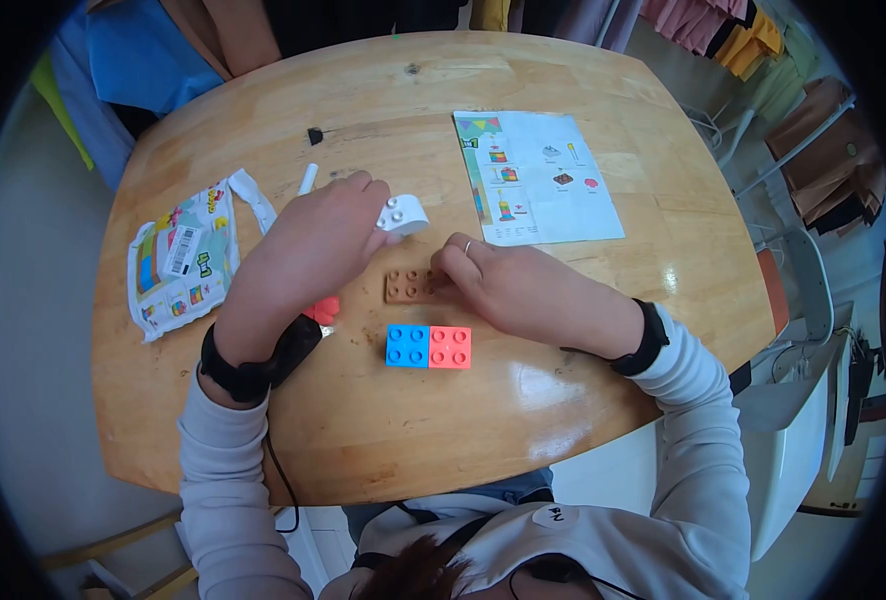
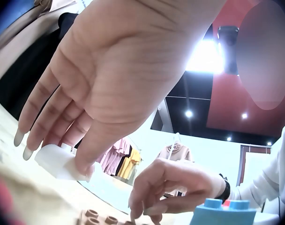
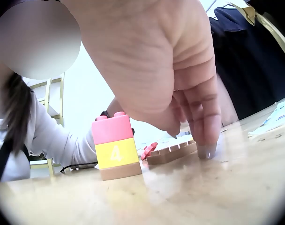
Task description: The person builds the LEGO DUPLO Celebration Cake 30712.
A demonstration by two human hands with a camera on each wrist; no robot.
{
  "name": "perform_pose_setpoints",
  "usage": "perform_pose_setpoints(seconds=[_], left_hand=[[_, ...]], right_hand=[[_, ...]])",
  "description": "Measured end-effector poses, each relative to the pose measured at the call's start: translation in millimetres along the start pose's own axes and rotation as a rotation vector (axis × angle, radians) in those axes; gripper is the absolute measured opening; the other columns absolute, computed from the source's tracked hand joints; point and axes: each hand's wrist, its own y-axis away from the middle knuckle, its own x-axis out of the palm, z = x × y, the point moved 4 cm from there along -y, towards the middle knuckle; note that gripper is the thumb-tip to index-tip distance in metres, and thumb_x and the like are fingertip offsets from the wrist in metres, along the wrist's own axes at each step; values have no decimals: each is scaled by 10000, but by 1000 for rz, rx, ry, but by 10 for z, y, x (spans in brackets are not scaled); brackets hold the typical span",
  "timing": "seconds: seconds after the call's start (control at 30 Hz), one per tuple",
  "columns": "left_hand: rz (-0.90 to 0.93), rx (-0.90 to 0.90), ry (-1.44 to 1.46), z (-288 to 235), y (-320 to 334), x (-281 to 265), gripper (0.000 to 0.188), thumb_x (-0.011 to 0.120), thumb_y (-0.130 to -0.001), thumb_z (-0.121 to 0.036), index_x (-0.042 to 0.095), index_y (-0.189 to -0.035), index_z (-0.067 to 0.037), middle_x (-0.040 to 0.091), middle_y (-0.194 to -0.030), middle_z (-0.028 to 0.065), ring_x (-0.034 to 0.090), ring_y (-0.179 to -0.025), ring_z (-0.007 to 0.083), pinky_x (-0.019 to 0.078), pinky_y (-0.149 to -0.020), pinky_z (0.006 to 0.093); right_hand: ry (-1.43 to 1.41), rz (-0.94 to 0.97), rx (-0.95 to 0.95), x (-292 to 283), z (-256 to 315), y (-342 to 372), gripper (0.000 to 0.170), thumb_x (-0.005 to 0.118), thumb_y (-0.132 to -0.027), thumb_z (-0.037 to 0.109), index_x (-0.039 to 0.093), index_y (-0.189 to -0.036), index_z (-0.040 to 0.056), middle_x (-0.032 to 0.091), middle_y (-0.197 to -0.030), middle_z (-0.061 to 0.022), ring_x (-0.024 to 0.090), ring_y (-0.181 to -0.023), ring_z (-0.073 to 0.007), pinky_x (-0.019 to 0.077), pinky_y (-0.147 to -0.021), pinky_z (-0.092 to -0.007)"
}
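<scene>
My left hand (image 1: 313, 235) pinches a white rounded brick (image 1: 409, 213) between thumb and fingers, above the table left of centre. Its studs face up and left in the head view. Just below and to the right, a flat brown brick (image 1: 401, 288) with studs on top lies on the table. The thumb and fingertips of my right hand (image 1: 513, 285) grip its right end and hide part of it. Nearer to me stands a block stack with a blue brick (image 1: 408, 345) and a pink brick (image 1: 450, 347) on top. Beneath them, a yellow brick (image 3: 116, 153) marked 4 shows in the right wrist view.
A red flower-like piece (image 1: 327, 310) lies beside my left wrist, and a white stick (image 1: 309, 178) beyond that hand. The printed package (image 1: 185, 262) is at the left. An instruction sheet (image 1: 553, 180) lies at the back right, and a small black scrap (image 1: 315, 136) at the back.
</scene>
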Motion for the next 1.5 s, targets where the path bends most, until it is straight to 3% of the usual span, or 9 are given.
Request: perform_pose_setpoints(seconds=[0.3, 0.4, 0.53, 0.6, 0.77, 0.87, 1.03, 1.1, 1.5], left_hand=[[87, -32, -70, 127, 109, -126, 296, 658, -845, -202, 567, -1073, -37, 608, -1011, 146, 575, -961, 352, 466, -824, 417], [-6, -41, -32, 230, 161, -262, 311, 670, -841, -217, 578, -1075, -35, 615, -985, 143, 576, -950, 346, 463, -826, 408], [-15, -52, -71, 326, 261, -316, 305, 674, -841, -217, 586, -1064, -29, 618, -971, 146, 577, -939, 346, 459, -826, 401], [6, -32, -55, 329, 323, -334, 312, 679, -838, -217, 583, -1062, -20, 620, -956, 153, 577, -938, 352, 455, -821, 399], [-25, -33, -36, 359, 368, -460, 325, 683, -836, -224, 583, -1064, -15, 622, -952, 155, 577, -923, 352, 455, -805, 402], [-26, -60, -48, 427, 413, -508, 326, 687, -833, -226, 586, -1061, -15, 619, -939, 152, 577, -900, 344, 459, -789, 399], [-17, -90, -23, 424, 532, -785, 316, 684, -844, -220, 593, -1055, -5, 614, -916, 142, 575, -842, 301, 474, -764, 370], [-119, -103, 14, 448, 626, -924, 314, 680, -855, -209, 593, -1059, 13, 619, -912, 141, 577, -817, 270, 491, -741, 351], [-95, -209, -38, 514, 761, -1148, 323, 684, -863, -170, 569, -1064, 54, 612, -871, 144, 587, -753, 207, 500, -690, 324]], right_hand=[[-13, -224, -74, -24, 68, -46, 378, 696, -790, 207, 562, -1073, -5, 546, -1053, -119, 568, -1029, -265, 529, -753, -340], [-6, -292, -197, -115, 80, -188, 368, 693, -792, 182, 565, -1085, 1, 550, -1073, -117, 564, -1025, -274, 521, -785, -361], [-72, -110, -419, -90, 17, -414, 338, 664, -833, 187, 550, -1105, 22, 536, -1043, -132, 555, -979, -304, 484, -848, -406], [3, 104, -259, -91, -20, -487, 286, 640, -853, 172, 547, -1066, 6, 543, -1038, -144, 553, -973, -314, 473, -853, -408], [30, 161, -128, -157, -69, -375, 338, 660, -826, 223, 515, -993, -32, 530, -1032, -169, 560, -936, -337, 493, -774, -405], [56, 145, -111, -187, -29, -352, 364, 701, -747, 189, 506, -933, -55, 557, -927, -195, 579, -911, -340, 510, -748, -402], [7, 225, -20, -221, 16, -441, 407, 724, -695, 183, 455, -918, -25, 567, -810, -195, 605, -743, -388, 503, -658, -426], [36, 219, -35, -218, 35, -448, 388, 716, -699, 172, 463, -918, -25, 569, -802, -197, 608, -731, -386, 504, -647, -426], [165, 58, 146, -127, 35, -333, 265, 668, -724, 166, 525, -850, -19, 589, -772, -184, 610, -638, -360, 508, -583, -429]])
